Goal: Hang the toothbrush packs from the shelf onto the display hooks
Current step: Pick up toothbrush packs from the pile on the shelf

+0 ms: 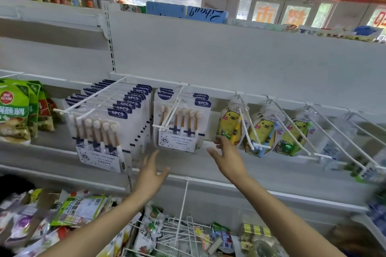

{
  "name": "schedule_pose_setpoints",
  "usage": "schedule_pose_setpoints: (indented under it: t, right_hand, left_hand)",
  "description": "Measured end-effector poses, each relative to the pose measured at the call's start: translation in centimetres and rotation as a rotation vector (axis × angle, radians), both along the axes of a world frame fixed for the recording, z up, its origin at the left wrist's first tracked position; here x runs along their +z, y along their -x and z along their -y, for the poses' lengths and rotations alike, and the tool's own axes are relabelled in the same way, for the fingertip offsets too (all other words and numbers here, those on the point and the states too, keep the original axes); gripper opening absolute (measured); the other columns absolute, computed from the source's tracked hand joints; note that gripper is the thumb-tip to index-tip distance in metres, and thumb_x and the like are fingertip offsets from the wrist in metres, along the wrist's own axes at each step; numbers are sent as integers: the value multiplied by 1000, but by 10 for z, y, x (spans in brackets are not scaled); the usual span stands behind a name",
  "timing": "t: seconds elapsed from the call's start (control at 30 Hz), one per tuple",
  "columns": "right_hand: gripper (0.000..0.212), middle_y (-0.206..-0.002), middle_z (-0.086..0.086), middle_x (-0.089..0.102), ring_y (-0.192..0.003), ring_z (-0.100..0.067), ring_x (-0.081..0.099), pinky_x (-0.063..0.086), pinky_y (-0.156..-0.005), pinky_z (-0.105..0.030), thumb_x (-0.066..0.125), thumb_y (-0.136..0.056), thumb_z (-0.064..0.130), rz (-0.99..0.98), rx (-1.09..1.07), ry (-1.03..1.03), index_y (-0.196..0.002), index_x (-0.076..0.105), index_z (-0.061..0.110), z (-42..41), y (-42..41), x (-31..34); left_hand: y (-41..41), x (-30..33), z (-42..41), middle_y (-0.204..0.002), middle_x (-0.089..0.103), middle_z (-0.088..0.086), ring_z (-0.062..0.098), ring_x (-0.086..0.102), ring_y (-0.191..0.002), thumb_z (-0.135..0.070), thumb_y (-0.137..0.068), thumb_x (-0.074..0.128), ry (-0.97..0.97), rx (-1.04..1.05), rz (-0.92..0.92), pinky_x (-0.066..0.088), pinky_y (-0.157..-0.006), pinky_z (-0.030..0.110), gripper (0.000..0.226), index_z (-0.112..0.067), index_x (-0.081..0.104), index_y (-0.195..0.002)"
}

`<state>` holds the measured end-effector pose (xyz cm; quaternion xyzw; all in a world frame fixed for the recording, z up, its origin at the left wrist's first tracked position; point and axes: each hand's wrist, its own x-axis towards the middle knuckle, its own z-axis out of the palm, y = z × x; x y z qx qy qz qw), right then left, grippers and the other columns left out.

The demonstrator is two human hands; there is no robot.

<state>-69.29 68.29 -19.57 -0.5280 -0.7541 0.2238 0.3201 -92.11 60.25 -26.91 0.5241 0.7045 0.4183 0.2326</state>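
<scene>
Head view: our left hand [151,175] and right hand [226,157], both spread and empty, reach toward the shelf [271,165]; next we'd fetch another toothbrush pack [180,123].

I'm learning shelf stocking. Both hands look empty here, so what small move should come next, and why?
Probably reach down for another pack. The left hand and right hand are open and hold nothing, hovering below the white 6PCS toothbrush packs already on the display hook. Where the remaining loose packs lie isn't clear.
</scene>
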Motion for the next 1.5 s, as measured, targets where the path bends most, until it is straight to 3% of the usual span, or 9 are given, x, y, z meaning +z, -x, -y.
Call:
schedule_pose_setpoints:
  t: [0.17, 0.33, 0.47, 0.77, 1.0, 1.2, 1.37, 1.5]
  right_hand:
    - [47, -141, -3, 53, -128, -21, 52, 42, -103, -32, 59, -98, 31, 281, 88, -170, -140, 46, 16, 49, -54, 0]
    - [48, -144, 1, 50, -129, -21, 49, 42, -102, -34, 55, -99, 36, 449, 77, -249, -143, 44, 21, 97, -106, 3]
    - [49, -140, 2, 54, -126, -22, 53, 47, -98, -36, 59, -96, 36, 511, 50, -296, -141, 48, 21, 125, -149, 8]
    - [54, -140, 5, 54, -127, -18, 51, 47, -101, -35, 57, -93, 46, 598, -16, -350, -140, 48, 22, 169, -273, 13]
    - [53, -137, 4, 55, -123, -20, 54, 49, -99, -37, 57, -92, 43, 599, -107, -364, -140, 48, 22, 195, -407, 3]
    - [56, -139, 2, 56, -126, -20, 53, 47, -104, -36, 62, -91, 44, 615, -146, -349, -140, 50, 20, 210, -544, -1]
    - [55, -138, 4, 57, -123, -19, 55, 47, -100, -33, 52, -92, 51, 601, -200, -320, -139, 52, 22, 221, -647, 4]
    - [56, -139, 5, 56, -125, -19, 54, 48, -100, -35, 55, -93, 52, 586, -241, -294, -141, 49, 24, 215, -719, -2]
  left_hand:
    - [-19, 22, 23, -148, 42, -7, 12, 35, -140, -34, -94, 62, -174, -266, -444, 21, -114, 25, 56, -28, 41, -146]
    - [-45, 41, 19, -138, 49, -11, 10, 41, -131, -45, -94, 58, -339, -504, -624, 38, -111, 33, 47, -33, 49, -138]
    - [-83, 54, 15, -134, 54, -9, 10, 46, -126, -53, -94, 49, -464, -676, -740, 41, -108, 32, 46, -30, 52, -134]
    - [-218, 82, 18, -132, 55, -13, 8, 49, -124, -55, -93, 56, -633, -898, -800, 47, -101, 31, 47, -31, 53, -134]
    - [-370, 85, 22, -130, 58, -11, 10, 52, -122, -50, -92, 58, -725, -1007, -799, 48, -99, 30, 43, -30, 58, -130]
    - [-508, 84, 26, -127, 60, -7, 13, 55, -119, -49, -92, 60, -763, -1030, -767, 49, -97, 32, 42, -26, 60, -127]
    - [-609, 82, 25, -126, 60, -7, 11, 55, -117, -48, -92, 63, -756, -1053, -703, 48, -98, 30, 41, -25, 61, -125]
    - [-683, 76, 12, -130, 59, -8, 9, 53, -121, -49, -90, 62, -729, -1084, -687, 48, -100, 30, 45, -25, 60, -129]
